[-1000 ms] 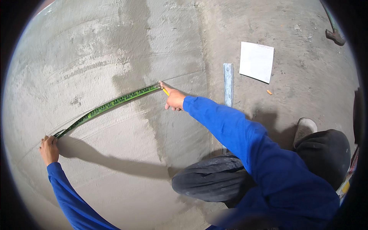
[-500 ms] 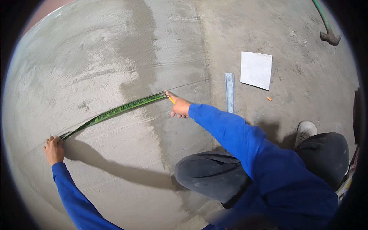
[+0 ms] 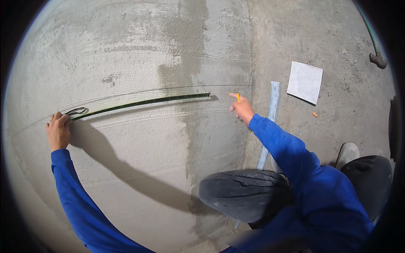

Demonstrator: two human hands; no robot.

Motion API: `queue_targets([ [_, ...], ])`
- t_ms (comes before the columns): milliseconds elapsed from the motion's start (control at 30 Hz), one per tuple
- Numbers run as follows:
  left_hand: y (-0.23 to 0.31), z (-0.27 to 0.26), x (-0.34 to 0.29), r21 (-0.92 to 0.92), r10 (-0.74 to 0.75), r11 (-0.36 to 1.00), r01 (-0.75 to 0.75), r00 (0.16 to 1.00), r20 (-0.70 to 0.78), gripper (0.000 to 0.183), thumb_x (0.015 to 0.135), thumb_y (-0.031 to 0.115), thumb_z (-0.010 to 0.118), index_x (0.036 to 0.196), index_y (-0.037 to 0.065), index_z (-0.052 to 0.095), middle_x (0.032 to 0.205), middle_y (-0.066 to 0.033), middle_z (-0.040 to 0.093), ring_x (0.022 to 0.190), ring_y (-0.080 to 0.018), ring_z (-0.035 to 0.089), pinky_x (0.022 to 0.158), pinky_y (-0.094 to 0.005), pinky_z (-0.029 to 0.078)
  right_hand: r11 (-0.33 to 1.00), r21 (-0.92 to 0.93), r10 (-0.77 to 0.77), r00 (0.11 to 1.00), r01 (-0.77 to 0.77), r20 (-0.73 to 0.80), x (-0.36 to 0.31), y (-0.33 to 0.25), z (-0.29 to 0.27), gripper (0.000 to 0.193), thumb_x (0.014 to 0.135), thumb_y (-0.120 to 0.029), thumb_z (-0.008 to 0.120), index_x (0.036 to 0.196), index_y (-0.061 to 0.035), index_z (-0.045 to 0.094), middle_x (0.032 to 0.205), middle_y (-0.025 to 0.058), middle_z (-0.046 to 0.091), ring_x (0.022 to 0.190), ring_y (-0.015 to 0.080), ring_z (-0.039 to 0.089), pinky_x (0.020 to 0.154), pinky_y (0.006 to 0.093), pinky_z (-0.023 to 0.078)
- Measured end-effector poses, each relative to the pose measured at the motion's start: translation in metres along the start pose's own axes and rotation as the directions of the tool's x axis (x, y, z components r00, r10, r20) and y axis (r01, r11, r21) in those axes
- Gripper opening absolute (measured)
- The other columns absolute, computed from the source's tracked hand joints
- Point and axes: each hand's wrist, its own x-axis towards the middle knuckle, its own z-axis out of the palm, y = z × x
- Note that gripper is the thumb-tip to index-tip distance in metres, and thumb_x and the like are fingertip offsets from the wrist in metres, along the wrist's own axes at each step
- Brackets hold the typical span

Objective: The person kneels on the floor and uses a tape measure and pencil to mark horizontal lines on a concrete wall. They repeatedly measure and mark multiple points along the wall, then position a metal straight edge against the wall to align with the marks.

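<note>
Two bare hands at work on what looks like a plastered wall (image 3: 139,147), roughly midway through some measuring and marking, if I'm reading it right. Left hand (image 3: 58,133) sits at 9 o'clock, fingers pinched down on one end of a tape (image 3: 143,102), with a dark loop (image 3: 79,111) poking out just beside the fingertips. The tape runs from there through 10 o'clock, and its free end is up at 12, nothing gripping it. Right hand (image 3: 242,109) is over at 2 o'clock, gripping a yellow pencil (image 3: 238,98), with the index finger stretched out toward that free end but clearly apart from it.

As for progress: a thin line (image 3: 168,88) is already on the wall, curving just above the tape (lens bend, probably) and heading over to the corner at about 2. So that much looks done. The pencil's upper end is right by the line, but can't tell whether it touches or whether there's a fresh mark. Not done yet, I'd say: tape and line don't sit together, and the tape stops short of the corner.

Other stuff lying on the floor (image 3: 341,101): a long metal strip (image 3: 274,101) from 2 o'clock down past the person's knee, a white square tile (image 3: 305,82) further out at 2, a small orange bit (image 3: 315,114) at 3, and a hammer (image 3: 378,61) way out by the rim, also around 2.
</note>
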Motion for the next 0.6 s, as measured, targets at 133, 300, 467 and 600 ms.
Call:
queue_targets([
  [133,-0.007,0.011,0.000,0.022,0.033,0.999,-0.032,0.998,-0.047,0.007,0.082,0.015,0.065,0.088,0.011,0.066,0.093,-0.0052,0.059,0.099,-0.0290,0.055,0.081,-0.0486,0.040,0.998,-0.048,-0.044,0.997,0.040,-0.070,0.008,0.026,-0.002,0.045,0.081,-0.010,0.050,0.125,-0.0123,0.061,0.069,0.0042,0.061,0.046,0.0112,0.049,0.039,0.0281,0.036],
  [300,-0.004,0.008,0.000,-0.047,0.011,0.999,-0.011,1.000,-0.010,0.008,0.083,0.013,0.065,0.088,0.007,0.064,0.092,-0.0054,0.057,0.096,-0.0289,0.054,0.084,-0.0441,0.039,0.960,-0.240,-0.152,0.988,0.143,-0.018,0.006,0.066,0.014,0.028,0.083,-0.015,0.056,0.108,-0.0068,0.066,0.075,0.0080,0.065,0.055,0.0147,0.056,0.051,0.0319,0.045],
  [467,0.028,0.012,-0.002,-0.143,0.105,0.982,-0.122,0.987,-0.124,0.007,0.083,0.006,0.064,0.085,0.002,0.059,0.089,-0.0074,0.054,0.091,-0.0287,0.053,0.080,-0.0385,0.039,0.999,-0.020,0.033,0.999,-0.033,-0.035,-0.001,0.090,0.003,0.031,0.088,-0.026,0.054,0.111,-0.0079,0.064,0.084,0.0101,0.068,0.050,0.0149,0.053,0.044,0.0304,0.040],
  [600,0.046,0.046,0.002,-0.306,0.126,0.930,-0.205,0.957,-0.260,0.010,0.082,0.005,0.063,0.083,-0.001,0.055,0.084,-0.0117,0.051,0.085,-0.0302,0.053,0.077,-0.0391,0.039,0.910,0.394,0.206,0.964,-0.127,-0.167,0.010,0.084,-0.025,0.046,0.092,-0.038,0.051,0.128,-0.0098,0.055,0.091,0.0100,0.068,0.051,0.0109,0.050,0.041,0.0247,0.036],
])
